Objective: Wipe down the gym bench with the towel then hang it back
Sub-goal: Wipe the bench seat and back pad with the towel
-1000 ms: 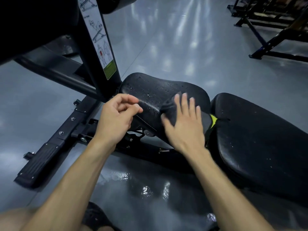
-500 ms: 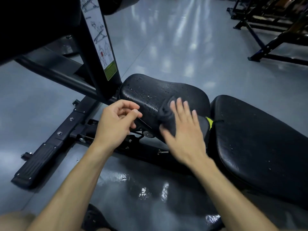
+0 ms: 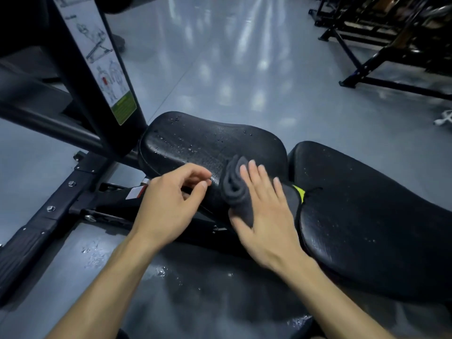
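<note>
One flat right hand (image 3: 265, 214) presses bunched grey towel (image 3: 236, 192) onto droplet-beaded seat pad (image 3: 208, 140)

Dark grey towel (image 3: 236, 192) bunched in folds on wet black bench seat pad (image 3: 203, 140), near its right end

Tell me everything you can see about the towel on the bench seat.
The towel is a dark grey, soft, fleecy-looking cloth, bunched into thick rolled folds instead of spread flat. It lies on the near right part of the black seat pad, by the gap before the long back pad. The right hand presses flat on top of it, fingers spread, covering much of it. The left hand is close by without touching it.
</note>
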Demonstrator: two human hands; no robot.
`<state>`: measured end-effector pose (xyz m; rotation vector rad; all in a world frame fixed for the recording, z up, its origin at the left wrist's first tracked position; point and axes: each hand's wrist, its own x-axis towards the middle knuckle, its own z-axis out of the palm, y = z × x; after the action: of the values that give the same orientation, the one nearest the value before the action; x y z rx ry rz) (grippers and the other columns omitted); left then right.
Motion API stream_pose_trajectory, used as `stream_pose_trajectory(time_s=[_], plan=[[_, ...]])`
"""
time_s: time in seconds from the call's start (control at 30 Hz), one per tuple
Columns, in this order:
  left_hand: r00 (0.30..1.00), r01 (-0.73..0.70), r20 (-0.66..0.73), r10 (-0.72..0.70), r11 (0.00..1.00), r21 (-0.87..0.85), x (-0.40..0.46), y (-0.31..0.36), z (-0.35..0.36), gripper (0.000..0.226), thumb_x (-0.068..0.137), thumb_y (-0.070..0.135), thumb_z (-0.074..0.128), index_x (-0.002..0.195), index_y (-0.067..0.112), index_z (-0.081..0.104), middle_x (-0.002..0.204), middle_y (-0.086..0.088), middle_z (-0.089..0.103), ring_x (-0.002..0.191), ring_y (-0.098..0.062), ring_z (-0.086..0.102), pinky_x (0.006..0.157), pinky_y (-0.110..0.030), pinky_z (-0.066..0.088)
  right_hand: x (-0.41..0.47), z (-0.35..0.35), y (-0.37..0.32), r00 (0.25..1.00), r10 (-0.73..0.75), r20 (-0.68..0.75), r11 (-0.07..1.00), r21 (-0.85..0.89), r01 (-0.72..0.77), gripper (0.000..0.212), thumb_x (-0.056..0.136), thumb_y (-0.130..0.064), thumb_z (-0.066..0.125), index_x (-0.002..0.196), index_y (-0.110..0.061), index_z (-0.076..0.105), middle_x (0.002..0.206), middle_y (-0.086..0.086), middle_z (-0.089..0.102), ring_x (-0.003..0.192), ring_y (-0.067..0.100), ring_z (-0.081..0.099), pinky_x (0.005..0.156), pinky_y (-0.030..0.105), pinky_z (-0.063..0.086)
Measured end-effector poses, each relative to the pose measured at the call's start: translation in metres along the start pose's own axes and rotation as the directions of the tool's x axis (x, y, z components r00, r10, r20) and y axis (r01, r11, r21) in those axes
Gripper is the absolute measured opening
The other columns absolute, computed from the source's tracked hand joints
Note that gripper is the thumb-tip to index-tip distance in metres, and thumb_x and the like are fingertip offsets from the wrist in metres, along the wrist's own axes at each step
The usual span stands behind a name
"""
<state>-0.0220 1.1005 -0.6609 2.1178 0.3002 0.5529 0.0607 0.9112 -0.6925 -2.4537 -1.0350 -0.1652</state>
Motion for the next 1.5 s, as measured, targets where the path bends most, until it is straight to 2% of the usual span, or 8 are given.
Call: stream_pose_trajectory(time_s=[0.3,0.53,0.73,0.83,1.0,1.2,1.37,1.5], plan=[[0.999,0.016,-0.030,-0.013,0.996,0.089,0.003,0.005,0.001,0.021,0.092,0.016,0.067,0.094,0.036,0.072,0.087,0.031,0.073,0.088,0.008,0.068,0.072,-0.007,0.047,0.122,-0.020,0.056,0.915,0.397,0.072,0.916,0.031,-0.400,0.065,0.101,-0.045,0.043,0.157,-0.015,0.032,0.166,0.009,0.031,0.154,0.026,0.024,0.127,0.045,0.012],[0.998,0.044,-0.037,-0.042,0.997,0.066,0.012,0.004,0.003,0.021,0.090,0.015,0.067,0.091,0.035,0.072,0.083,0.029,0.074,0.083,0.004,0.071,0.075,-0.021,0.054,0.039,-0.011,0.039,0.995,-0.026,0.099,0.994,0.110,0.015,0.079,0.091,-0.054,0.043,0.163,-0.035,0.017,0.171,-0.016,0.008,0.157,0.002,0.000,0.127,0.029,-0.003],[0.999,0.030,-0.034,-0.027,0.996,0.090,0.009,0.006,0.002,0.021,0.089,0.014,0.069,0.091,0.034,0.072,0.085,0.031,0.073,0.084,0.006,0.070,0.072,-0.017,0.053,0.146,-0.022,0.068,0.917,0.391,0.083,0.917,0.056,-0.396,0.058,0.101,-0.045,0.044,0.150,-0.014,0.042,0.157,0.013,0.043,0.146,0.031,0.037,0.122,0.045,0.024],[0.999,0.049,-0.019,-0.048,0.997,0.052,0.007,0.003,-0.001,0.025,0.089,0.011,0.068,0.091,0.036,0.073,0.085,0.030,0.074,0.086,0.005,0.071,0.074,-0.020,0.054,0.119,-0.005,0.041,0.973,0.204,0.113,0.979,-0.034,-0.201,0.077,0.100,-0.056,0.036,0.164,-0.020,0.012,0.173,0.001,0.010,0.159,0.017,0.005,0.129,0.040,0.002],[0.998,0.062,-0.021,-0.062,0.998,-0.018,0.008,-0.002,-0.003,0.027,0.090,0.010,0.068,0.091,0.036,0.073,0.085,0.025,0.075,0.084,0.000,0.073,0.076,-0.024,0.057,0.058,-0.019,0.044,0.984,-0.099,0.147,0.986,0.150,0.077,0.075,0.092,-0.053,0.043,0.162,-0.038,0.021,0.171,-0.018,0.011,0.156,-0.001,0.003,0.127,0.027,-0.002],[0.999,0.051,-0.004,-0.051,0.999,-0.007,0.003,-0.004,-0.011,0.025,0.092,0.010,0.067,0.094,0.034,0.074,0.089,0.025,0.075,0.088,0.000,0.073,0.078,-0.023,0.057,0.146,-0.028,0.076,0.926,0.366,0.091,0.923,0.090,-0.374,0.043,0.092,-0.049,0.037,0.116,-0.019,0.057,0.129,0.016,0.063,0.121,0.039,0.056,0.100,0.046,0.039],[0.999,0.049,0.010,-0.049,0.999,-0.009,0.004,-0.004,-0.013,0.025,0.092,0.010,0.066,0.094,0.033,0.073,0.090,0.025,0.075,0.089,0.001,0.072,0.080,-0.026,0.059,0.187,0.002,0.042,0.948,0.286,0.141,0.955,-0.121,-0.270,0.070,0.098,-0.058,0.029,0.144,-0.008,0.047,0.152,0.016,0.049,0.141,0.032,0.042,0.118,0.050,0.027],[0.998,0.058,0.004,-0.058,0.998,-0.013,0.009,-0.004,-0.012,0.027,0.090,0.008,0.065,0.092,0.034,0.073,0.086,0.024,0.075,0.086,-0.001,0.073,0.080,-0.030,0.060,0.125,0.001,0.007,0.988,0.016,0.153,0.998,0.058,-0.025,0.080,0.093,-0.061,0.032,0.163,-0.021,0.021,0.172,-0.004,0.016,0.158,0.009,0.008,0.129,0.037,0.003]])
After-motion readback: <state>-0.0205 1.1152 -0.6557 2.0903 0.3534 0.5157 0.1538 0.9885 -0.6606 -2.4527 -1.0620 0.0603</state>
